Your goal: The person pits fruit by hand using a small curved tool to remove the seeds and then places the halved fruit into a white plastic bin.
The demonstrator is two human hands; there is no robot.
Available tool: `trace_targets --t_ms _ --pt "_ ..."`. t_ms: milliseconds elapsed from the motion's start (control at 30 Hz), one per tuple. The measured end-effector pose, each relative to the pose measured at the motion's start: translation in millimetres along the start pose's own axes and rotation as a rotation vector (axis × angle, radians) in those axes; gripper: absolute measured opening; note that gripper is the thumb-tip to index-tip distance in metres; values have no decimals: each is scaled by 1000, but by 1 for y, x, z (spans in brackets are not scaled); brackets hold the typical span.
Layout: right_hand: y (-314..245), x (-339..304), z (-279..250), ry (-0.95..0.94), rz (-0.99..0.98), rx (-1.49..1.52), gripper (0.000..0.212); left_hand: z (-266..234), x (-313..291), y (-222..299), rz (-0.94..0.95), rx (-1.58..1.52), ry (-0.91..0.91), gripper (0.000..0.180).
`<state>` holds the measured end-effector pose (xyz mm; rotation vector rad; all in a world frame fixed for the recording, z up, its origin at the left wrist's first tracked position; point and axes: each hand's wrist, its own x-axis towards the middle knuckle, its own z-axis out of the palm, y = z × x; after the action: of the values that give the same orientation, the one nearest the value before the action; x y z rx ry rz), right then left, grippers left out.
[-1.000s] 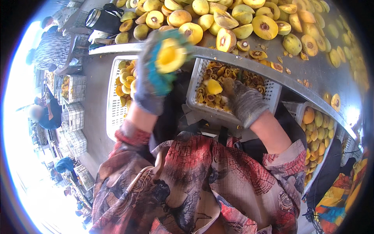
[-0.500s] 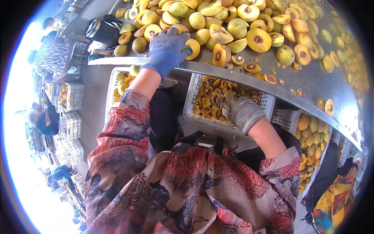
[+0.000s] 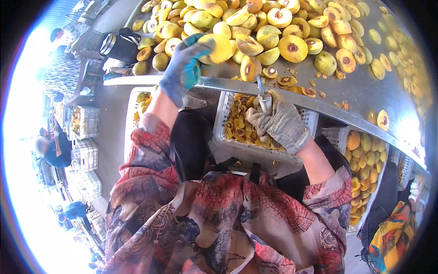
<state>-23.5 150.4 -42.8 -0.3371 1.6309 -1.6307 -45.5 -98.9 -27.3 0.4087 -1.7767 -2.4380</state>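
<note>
My left hand, in a blue-grey glove with a teal palm, grips a yellow peach half above the near edge of the metal table. The half is slightly blurred. My right hand, in a grey knit glove, is closed around a small pitting knife. Its narrow metal tip points up, over the table's rim. The knife and the peach half are apart. Beyond my hands lies a heap of cut peach halves, several with brown pits showing. Below my right hand stands a white crate of yellow-brown scraps.
The metal table has a raised, curved rim. A black flask-like container stands at its left end. White crates of peaches flank my knees, one at the right. Other people sit among stacked crates at far left.
My left hand has lifted a peach half off the heap and turned it. My right hand has risen from over the scrap crate, and the knife in it now shows.
</note>
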Motion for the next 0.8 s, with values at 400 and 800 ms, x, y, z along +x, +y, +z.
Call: trace_targets --t_ms 400,800 --pt "-6 -3 22 278 -415 -627 37 53 -59 -31 154 -206 -69 49" --pt "30 22 28 265 -564 -1036 27 50 -78 -34 935 1273 120 30"
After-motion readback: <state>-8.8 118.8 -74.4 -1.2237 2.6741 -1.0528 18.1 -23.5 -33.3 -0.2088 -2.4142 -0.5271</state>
